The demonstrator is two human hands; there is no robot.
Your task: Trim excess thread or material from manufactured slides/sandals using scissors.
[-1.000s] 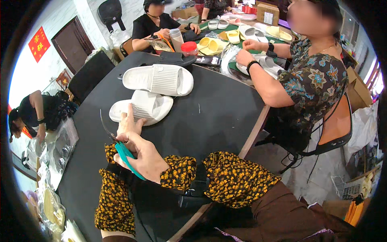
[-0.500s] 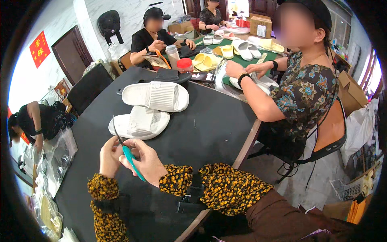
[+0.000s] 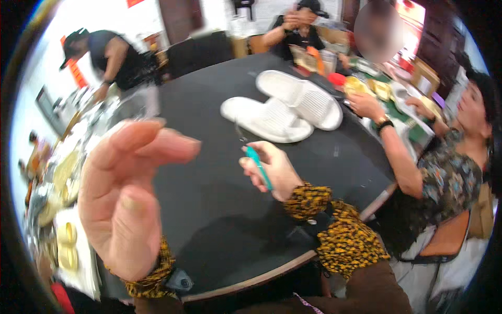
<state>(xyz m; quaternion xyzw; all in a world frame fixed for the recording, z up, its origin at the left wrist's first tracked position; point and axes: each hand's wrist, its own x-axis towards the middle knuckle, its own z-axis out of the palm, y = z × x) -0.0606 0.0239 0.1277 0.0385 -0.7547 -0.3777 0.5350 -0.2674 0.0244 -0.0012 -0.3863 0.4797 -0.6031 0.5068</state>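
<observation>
My left hand is raised close to the camera, above the table's left part. Its fingers are bent, the thumb stands apart from them, and nothing shows in between. In my right hand, over the middle of the table, is a teal-handled tool with a thin, curved metal blade. The blade is blurred and points away from me, toward the slippers. Two white slide slippers with ribbed straps lie just beyond it: the nearer slipper rests beside the farther slipper, which overlaps it slightly.
The black table has a pale edge curving along my side. At right a co-worker's hand is near yellow slippers and a red lid. Other people are at the far side and left. Plastic-wrapped goods and yellow slippers line the left.
My view has swung left. My left hand has come away from the tool and risen toward the camera. The tool stays in my right hand, now apart from the left.
</observation>
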